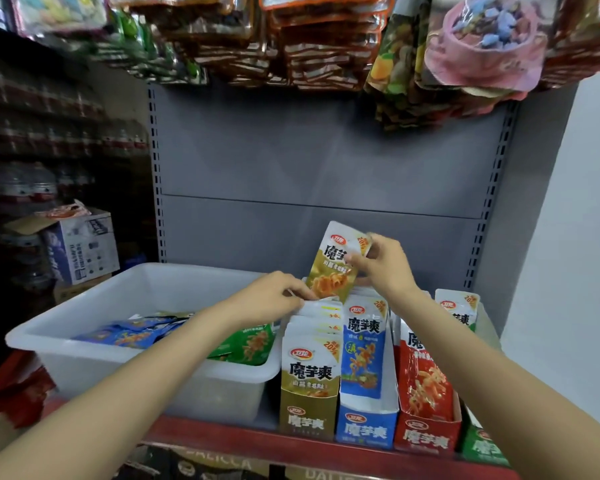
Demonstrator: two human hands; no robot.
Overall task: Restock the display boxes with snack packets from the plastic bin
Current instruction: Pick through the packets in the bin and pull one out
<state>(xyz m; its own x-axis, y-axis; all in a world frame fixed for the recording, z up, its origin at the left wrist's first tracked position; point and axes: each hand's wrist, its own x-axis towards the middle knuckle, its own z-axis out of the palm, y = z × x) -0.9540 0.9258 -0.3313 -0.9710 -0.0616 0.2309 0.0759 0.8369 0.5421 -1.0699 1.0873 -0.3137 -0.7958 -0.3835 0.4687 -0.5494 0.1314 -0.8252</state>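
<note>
The right hand [383, 263] held a gold packet [336, 263] by its upper right corner, fingers [355, 261] and thumb pinched on it. The packet stood nearly upright, tilted a little to the right, its lower edge just above the back of the gold box [308, 407].

The left hand [274, 296] reached across the bin [84, 362] to the top of the packets standing in that gold box. Its fingers were curled down onto their upper edges at the rear of the row, and seemed to hold them back; whether they pinched one packet could not be told.

Four display boxes stood side by side at the front of the shelf [222, 436]: gold, then the blue box [366, 429], the red box [426, 438], and a green box [484, 448] cut off at the right. Each held upright packets of its own colour, and the gold row looked packed full.

The white bin sat on the shelf just left of the gold box, touching or nearly touching it. Blue packets [132, 332] lay loose in its left part, and green packets [246, 348] lay against its right wall, partly hidden by the left forearm.

Behind stood the grey back panel [309, 161] of the shelving. Bagged snacks [326, 39] hung above. A carton [80, 245] stood at the left in shadow.
</note>
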